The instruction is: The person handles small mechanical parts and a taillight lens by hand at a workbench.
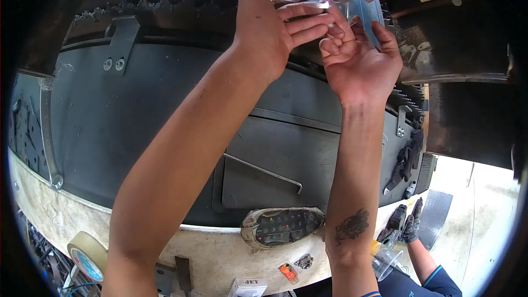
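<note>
Beyond JET box (248, 289) (contents hidden), hands (360, 66) close together

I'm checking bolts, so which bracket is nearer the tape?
The left bracket, out past your left forearm; the other sits beyond your right forearm.

Toward twelve o'clock, the left hand (267, 30) and right hand (363, 66) meet at the fingers, near something shiny and indistinct. A bent rod (264, 171) and button panel (286, 227) lie toward six, a tape roll (88, 256) at eight, another person's gloved hand (411, 227) at four.
</note>
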`<state>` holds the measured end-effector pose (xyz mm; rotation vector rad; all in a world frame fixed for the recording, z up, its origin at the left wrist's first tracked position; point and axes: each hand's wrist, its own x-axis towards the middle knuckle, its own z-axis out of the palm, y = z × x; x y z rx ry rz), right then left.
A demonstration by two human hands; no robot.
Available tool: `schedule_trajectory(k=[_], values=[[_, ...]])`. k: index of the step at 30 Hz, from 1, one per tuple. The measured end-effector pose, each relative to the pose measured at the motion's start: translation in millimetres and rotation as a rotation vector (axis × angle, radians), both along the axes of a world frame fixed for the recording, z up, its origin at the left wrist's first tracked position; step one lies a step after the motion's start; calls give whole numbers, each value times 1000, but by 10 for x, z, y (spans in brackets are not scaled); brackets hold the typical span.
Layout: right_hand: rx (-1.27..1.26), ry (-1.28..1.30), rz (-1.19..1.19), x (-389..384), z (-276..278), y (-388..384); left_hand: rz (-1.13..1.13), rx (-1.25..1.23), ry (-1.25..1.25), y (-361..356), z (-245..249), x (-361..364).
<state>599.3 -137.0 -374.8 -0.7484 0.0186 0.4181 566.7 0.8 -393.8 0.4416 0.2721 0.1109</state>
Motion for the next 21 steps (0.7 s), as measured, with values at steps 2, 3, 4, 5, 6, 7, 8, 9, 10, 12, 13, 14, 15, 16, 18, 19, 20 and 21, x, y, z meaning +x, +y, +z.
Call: schedule_trajectory(k=[2, 3, 4, 5, 6, 7, 8, 9, 10, 12, 13, 14, 15, 16, 18, 19, 20, 21], values=[[-37, 12, -39, -12, 23, -1, 28, -34, 3, 45, -21, 4], [3, 26, -25, -13, 24, -8, -9, -13, 28, 90, -40, 5], [42, 38, -11, -15, 25, -14, -44, 8, 52, 111, -59, 7], [41, 37, -10, -16, 25, -20, -15, 13, 95, 107, -18, 8], [75, 40, 10, -16, 24, -23, -14, 13, 93, 120, -63, 20], [110, 44, 28, -20, 19, -27, 48, 101, 69, 146, -144, 41], [112, 43, 27, -23, 19, -24, 109, 190, 43, 158, -140, 34], [140, 53, 31, -26, 22, -11, 110, 192, 42, 154, -134, 34], [169, 66, 36, -33, 23, 0, 125, 237, 101, 149, -129, 36], [177, 66, 40, -61, 41, 5, 145, 283, 158, 166, -110, 33], [179, 67, 46, -68, 55, 5, 148, 294, 184, 183, -117, 42], [176, 64, 47, -79, 66, 11, 147, 306, 207, 185, -97, 44], [185, 70, 40, -87, 76, 24, 147, 304, 199, 175, -71, 50], [196, 83, 34, -100, 73, 37, 158, 319, 203, 166, -60, 35], [227, 83, 74, -94, 19, 30, 171, 334, 210, 152, -43, 14], [256, 84, 116, -96, 10, 26, 216, 294, 194, 141, -45, 20], [255, 83, 120, -111, 34, 16, 263, 254, 175, 145, -48, 29], [117, 44, 97, -134, 69, -10, 266, 255, 173, 161, -51, 34]])
